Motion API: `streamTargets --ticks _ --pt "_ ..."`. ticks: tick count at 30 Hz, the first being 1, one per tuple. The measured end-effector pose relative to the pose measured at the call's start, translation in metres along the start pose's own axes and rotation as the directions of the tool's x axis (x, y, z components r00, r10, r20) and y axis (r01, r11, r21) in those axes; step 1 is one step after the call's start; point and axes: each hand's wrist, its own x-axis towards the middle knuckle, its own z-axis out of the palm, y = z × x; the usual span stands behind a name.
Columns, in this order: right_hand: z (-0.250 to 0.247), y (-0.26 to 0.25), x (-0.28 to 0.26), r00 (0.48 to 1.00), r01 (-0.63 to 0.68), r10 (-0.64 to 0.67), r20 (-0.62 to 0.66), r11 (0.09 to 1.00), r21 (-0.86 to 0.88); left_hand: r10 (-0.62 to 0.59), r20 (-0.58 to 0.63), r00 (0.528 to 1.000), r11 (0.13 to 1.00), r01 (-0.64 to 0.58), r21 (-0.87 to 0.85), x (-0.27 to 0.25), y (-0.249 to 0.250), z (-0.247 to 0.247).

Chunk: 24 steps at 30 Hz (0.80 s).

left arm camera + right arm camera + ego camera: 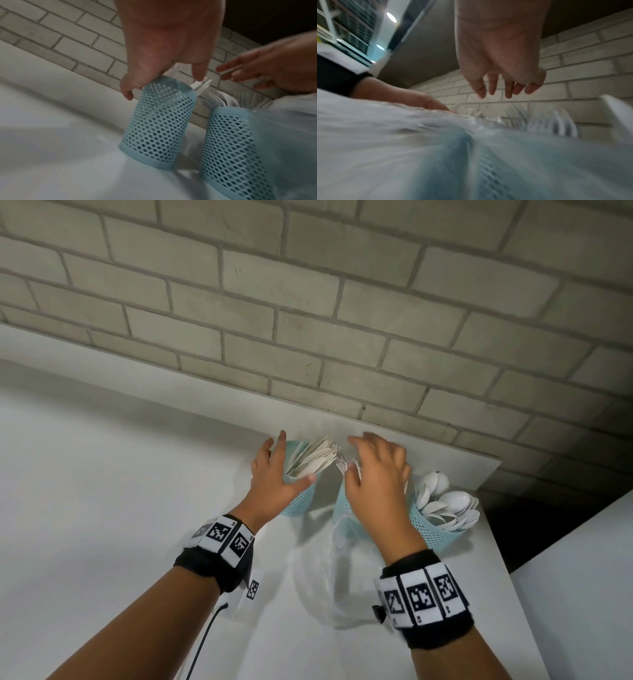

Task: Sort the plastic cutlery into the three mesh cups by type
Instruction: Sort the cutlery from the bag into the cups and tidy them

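Observation:
Three pale blue mesh cups stand in a row by the brick wall. The left cup [301,501] [159,121] holds white knives [315,457] [202,86]. My left hand [291,460] [163,83] is spread over its top, fingers straight, tips touching the rim. White forks [342,465] [245,98] [556,121] fill the middle cup [342,501] [228,142], which is mostly hidden under my right hand [356,460] [505,92]. That hand hovers just above them, fingers loose, holding nothing. White spoons [448,501] stand in the right cup [435,529].
A crumpled clear plastic bag [329,583] [283,135] lies on the white table [102,474] in front of the middle cup. A marker tag [253,590] and a black cable [205,642] lie near my left wrist. The table's right edge [489,508] runs just past the spoon cup.

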Motion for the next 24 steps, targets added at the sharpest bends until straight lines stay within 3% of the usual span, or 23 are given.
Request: streamTargets --ticks 1,2,4,6,7,8,10,15,17,18,21,24 --pt "0.000 -0.008 -0.001 0.997 0.004 0.007 -0.078 0.990 0.140 0.017 0.013 1.000 1.000 -0.017 -0.020 0.001 -0.004 0.001" --pt "0.000 -0.017 -0.003 0.998 -0.025 0.039 -0.048 0.963 0.270 0.026 0.012 1.000 0.999 -0.025 -0.037 0.002 -0.008 0.002" --pt "0.000 -0.030 -0.007 0.965 -0.182 0.109 0.238 0.933 0.311 0.007 0.005 1.000 0.994 -0.007 -0.112 0.006 -0.015 0.006" --pt "0.006 -0.037 -0.008 0.836 -0.328 0.149 0.529 0.908 0.262 -0.028 0.021 0.999 0.968 0.032 -0.249 0.012 -0.021 0.009" --pt "0.012 -0.038 -0.008 0.777 -0.382 0.149 0.612 0.884 0.269 -0.037 0.033 0.999 0.952 0.046 -0.303 0.014 -0.023 0.010" --pt "0.020 -0.038 -0.007 0.744 -0.415 0.146 0.652 0.865 0.281 -0.034 0.040 0.999 0.941 0.045 -0.335 0.016 -0.027 0.011" --pt "0.040 -0.038 -0.004 0.736 -0.471 0.172 0.655 0.824 0.313 0.012 0.057 0.998 0.936 0.009 -0.352 0.015 -0.029 0.011" --pt "0.065 -0.043 0.011 0.689 -0.692 0.372 0.622 0.591 0.414 0.142 -0.026 0.990 0.885 -0.139 -0.444 0.013 -0.025 0.007" --pt "0.074 -0.046 0.017 0.711 -0.695 0.426 0.560 0.545 0.468 0.180 -0.006 0.984 0.862 -0.161 -0.481 0.014 -0.026 0.005" --pt "0.078 -0.048 0.019 0.742 -0.668 0.446 0.501 0.564 0.486 0.174 0.003 0.985 0.853 -0.150 -0.500 0.014 -0.026 0.003" --pt "0.082 -0.054 0.026 0.842 -0.537 0.426 0.331 0.720 0.440 0.172 0.058 0.983 0.846 -0.117 -0.521 0.016 -0.032 0.003" --pt "0.082 -0.059 0.036 0.884 -0.454 0.366 0.290 0.820 0.350 0.067 0.107 0.992 0.867 -0.005 -0.499 0.016 -0.041 0.005"
